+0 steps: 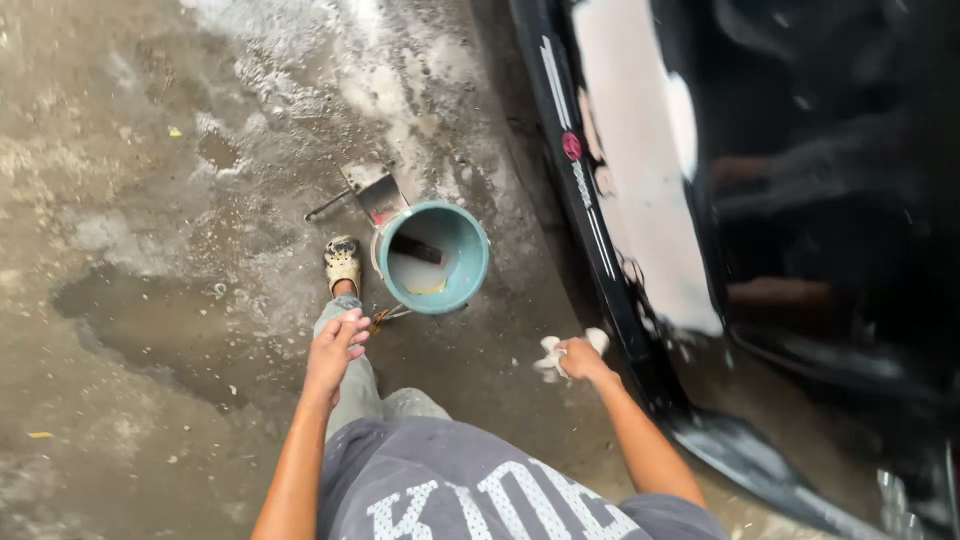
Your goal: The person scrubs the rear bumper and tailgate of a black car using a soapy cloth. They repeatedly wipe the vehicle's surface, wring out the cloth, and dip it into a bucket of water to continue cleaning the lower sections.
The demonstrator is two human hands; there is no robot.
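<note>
The white cloth point(560, 357) is bunched in the right hand point(582, 358), whose fingers are clenched around it so that only crumpled ends stick out on either side. Cloth and hand hang low, just beside the lower edge of the glossy black car body point(800, 250), near its sill but apparently not quite touching it. The left hand point(335, 345) is released, fingers loosely extended, gripping nothing; it hovers above the person's grey trouser leg point(350, 370).

Judging from this, the step in hand looks like wiping down the car panel: the cloth is already gathered and brought to the bodywork, either about to meet the paint or about to go to the water. The next move would call for pressing the cloth flat against the panel, or swinging it left and down to the teal bucket point(470, 270), which stands on the wet concrete floor point(150, 300) between the foot and the car. The bucket holds a little pale, soapy water with a dark object lying in it.

Further out, a sandalled foot point(342, 262) stands just beside the bucket, a small metal dustpan-like scoop point(372, 190) lies behind it, and foam streaks the floor beyond.
</note>
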